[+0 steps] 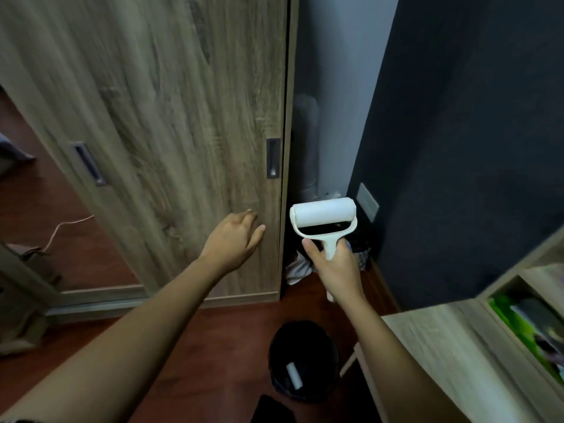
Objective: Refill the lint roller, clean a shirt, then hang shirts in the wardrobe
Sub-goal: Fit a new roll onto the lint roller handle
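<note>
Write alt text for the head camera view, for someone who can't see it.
A right hand grips a white lint roller while the open left hand is extended toward a wooden wardrobe door. A black bin below holds a white roll.

The scene is dimly and evenly lit; the light's source cannot be made out, and shadows are kept soft. The white lint roller (323, 212) is rendered as the brightest area, slightly washed out. The dark wall (473, 148) is left almost without detail, and the bin (302, 361) is sunk in shade. The wardrobe door (171, 117) is smeared by motion blur, its grain streaked. Straight edges are bowed by the wide lens toward the borders, where the desk (442, 346) is softened.
</note>
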